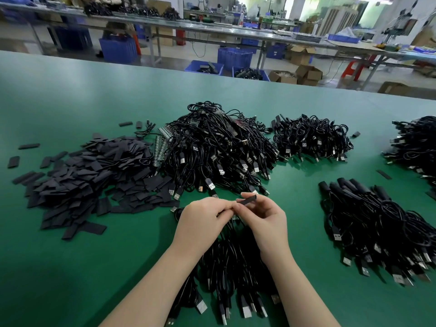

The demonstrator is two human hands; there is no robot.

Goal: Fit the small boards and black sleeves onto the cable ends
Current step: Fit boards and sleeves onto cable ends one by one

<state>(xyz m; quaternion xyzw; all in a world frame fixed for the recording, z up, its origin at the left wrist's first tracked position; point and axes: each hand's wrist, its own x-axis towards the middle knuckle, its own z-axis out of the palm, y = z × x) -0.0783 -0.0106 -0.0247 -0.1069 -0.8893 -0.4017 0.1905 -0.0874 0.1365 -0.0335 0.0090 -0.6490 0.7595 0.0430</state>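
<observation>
My right hand [264, 217] pinches a black sleeve [247, 199] between thumb and fingers, its open end pointing up and right. Touching it from the left, my left hand [200, 220] grips a cable end; the tip is hidden between the fingers. A bundle of black USB cables [226, 267] hangs beneath both hands toward me. A heap of flat black sleeves [89, 180] lies to the left. A strip of small boards [161, 147] sits between that heap and the big cable pile [217, 149].
The green table [70, 267] carries more cable piles: one with sleeves fitted at right [377, 230], one at the back right [311, 140], one at the far right edge [417, 145]. A loose sleeve [384, 174] lies alone. Beyond the table edge stand benches and blue crates [234, 58].
</observation>
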